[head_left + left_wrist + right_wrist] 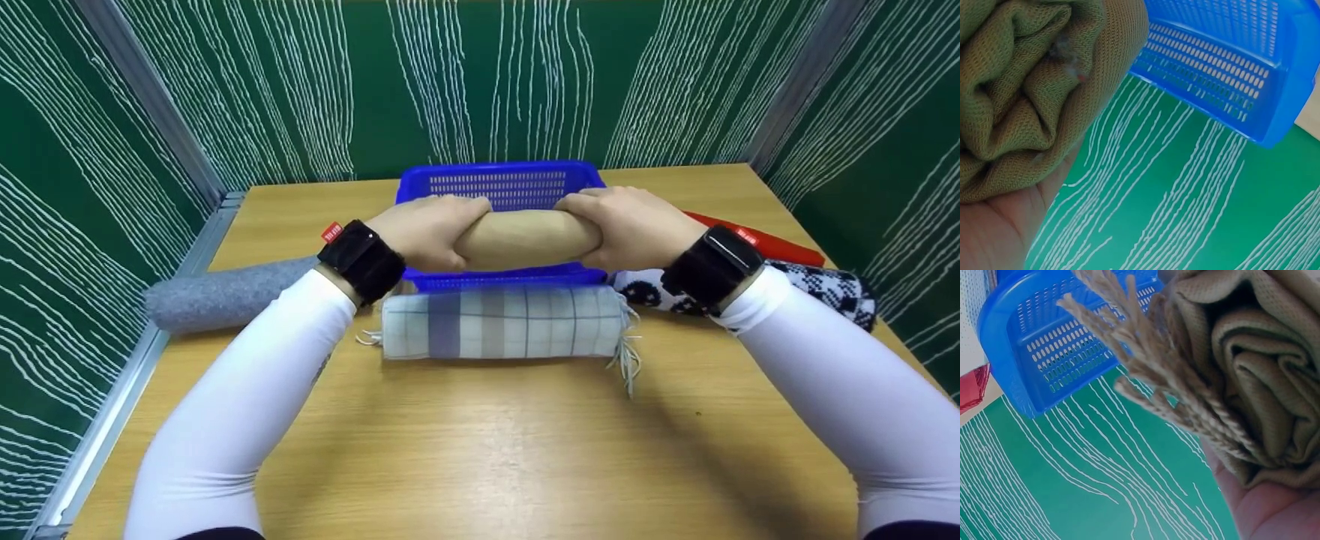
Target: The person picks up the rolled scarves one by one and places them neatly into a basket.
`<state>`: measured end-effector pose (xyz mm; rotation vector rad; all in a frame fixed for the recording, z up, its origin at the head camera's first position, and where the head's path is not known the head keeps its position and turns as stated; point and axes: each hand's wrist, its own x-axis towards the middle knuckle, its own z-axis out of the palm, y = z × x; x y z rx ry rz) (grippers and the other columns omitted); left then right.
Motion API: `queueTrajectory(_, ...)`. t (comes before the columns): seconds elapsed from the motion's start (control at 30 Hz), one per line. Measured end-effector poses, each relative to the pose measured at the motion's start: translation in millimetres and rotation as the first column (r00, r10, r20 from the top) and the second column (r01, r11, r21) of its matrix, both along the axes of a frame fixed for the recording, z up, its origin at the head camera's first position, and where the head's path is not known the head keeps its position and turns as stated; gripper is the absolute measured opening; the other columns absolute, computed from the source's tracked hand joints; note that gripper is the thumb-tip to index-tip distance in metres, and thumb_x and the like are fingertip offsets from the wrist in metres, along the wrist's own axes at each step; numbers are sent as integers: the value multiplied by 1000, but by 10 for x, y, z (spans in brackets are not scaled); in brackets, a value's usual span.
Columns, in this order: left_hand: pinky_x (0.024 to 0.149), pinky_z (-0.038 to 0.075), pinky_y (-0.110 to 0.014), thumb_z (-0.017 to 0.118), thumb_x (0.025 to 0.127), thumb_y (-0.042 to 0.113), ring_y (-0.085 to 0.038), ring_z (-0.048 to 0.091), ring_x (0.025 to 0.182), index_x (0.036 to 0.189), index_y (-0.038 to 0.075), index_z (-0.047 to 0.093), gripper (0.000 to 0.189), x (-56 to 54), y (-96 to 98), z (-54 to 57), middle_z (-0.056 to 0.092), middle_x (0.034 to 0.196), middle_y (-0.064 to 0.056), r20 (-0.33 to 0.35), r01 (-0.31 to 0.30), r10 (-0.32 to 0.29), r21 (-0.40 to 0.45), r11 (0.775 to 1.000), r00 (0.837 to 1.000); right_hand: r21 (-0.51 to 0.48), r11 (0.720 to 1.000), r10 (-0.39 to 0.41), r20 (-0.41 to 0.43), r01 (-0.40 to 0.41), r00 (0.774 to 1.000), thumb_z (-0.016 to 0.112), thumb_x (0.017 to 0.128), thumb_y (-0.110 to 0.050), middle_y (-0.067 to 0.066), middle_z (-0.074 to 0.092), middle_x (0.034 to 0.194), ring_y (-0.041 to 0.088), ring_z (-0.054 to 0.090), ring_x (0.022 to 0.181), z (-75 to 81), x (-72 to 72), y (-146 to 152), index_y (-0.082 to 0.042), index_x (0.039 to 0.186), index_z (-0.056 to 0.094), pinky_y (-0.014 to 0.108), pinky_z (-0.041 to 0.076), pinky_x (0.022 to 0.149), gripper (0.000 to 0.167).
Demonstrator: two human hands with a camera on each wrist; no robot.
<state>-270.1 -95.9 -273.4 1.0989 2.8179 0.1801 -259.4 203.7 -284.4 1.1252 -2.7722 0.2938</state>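
A rolled tan scarf (529, 240) is held level in the air, in front of and above part of the blue basket (502, 166). My left hand (431, 231) grips its left end, and my right hand (637, 225) grips the right end. Coiled folds of the scarf (1022, 84) fill the upper left of the left wrist view. In the right wrist view, twisted fringe (1157, 377) hangs off the other end, beside the coil. Much of the basket's inside is hidden behind the scarf and hands.
On the wooden table (480, 450), a plaid rolled scarf (510, 322) with fringe lies before the basket. A grey roll (225, 294) lies left. At right are a black-and-white patterned roll (832, 291) and a red roll (772, 241). Green walls (375, 90) enclose the back and sides.
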Motion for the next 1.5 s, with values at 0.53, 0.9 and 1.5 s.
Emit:
queueTrajectory(0.53, 105, 54, -50, 83, 89, 12, -28, 64, 113, 127, 13, 58, 46, -129, 49, 1, 68, 122, -6, 4, -37, 37, 3, 999, 999, 20, 1000, -4, -3, 4, 1000, 84, 79, -8, 17, 75, 113, 40, 73, 103, 17, -165, 10, -5, 126, 68, 63, 59, 94, 49)
queueTrajectory(0.9, 104, 55, -50, 82, 88, 8, -28, 65, 112, 127, 13, 59, 46, -213, 57, -22, 68, 120, -6, 14, -56, 55, 20, 998, 998, 26, 1000, 6, -5, -6, 1000, 84, 81, -9, 15, 74, 107, 40, 73, 102, -12, -300, -7, -6, 115, 66, 62, 58, 96, 39)
queueTrajectory(1.5, 108, 54, -52, 79, 87, 7, -30, 66, 118, 132, 14, 60, 50, -362, 58, -171, 70, 125, -8, 8, -83, 83, 7, 997, 997, 63, 998, -24, 84, 18, 996, 85, 83, -11, 18, 75, 120, 43, 72, 112, -112, -460, -45, -5, 125, 67, 64, 57, 103, 46)
